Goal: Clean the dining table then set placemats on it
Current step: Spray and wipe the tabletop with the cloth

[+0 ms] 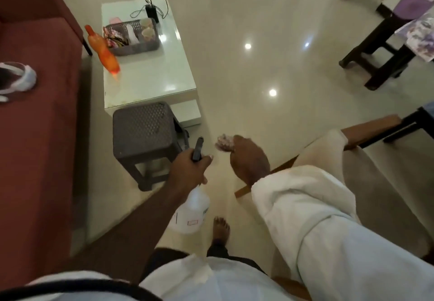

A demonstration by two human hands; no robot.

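Glossy floor [258, 65], translucent spray bottle [192, 211], crumpled cloth [224, 142]

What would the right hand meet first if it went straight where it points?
Likely the near corner of the white low table, beside the grey stool; depth is unclear, so the right hand may pass above.

I see my left hand [187, 171] gripping a white spray bottle [193, 211] by its dark trigger head, with the bottle hanging below it over the glossy floor [258, 70]. My right hand [249, 157] pinches a crumpled cloth [224, 143]. Just ahead, a grey stool [145, 129] touches a low white table [152, 75], which carries a basket [141, 48] and an orange bottle [103, 51].
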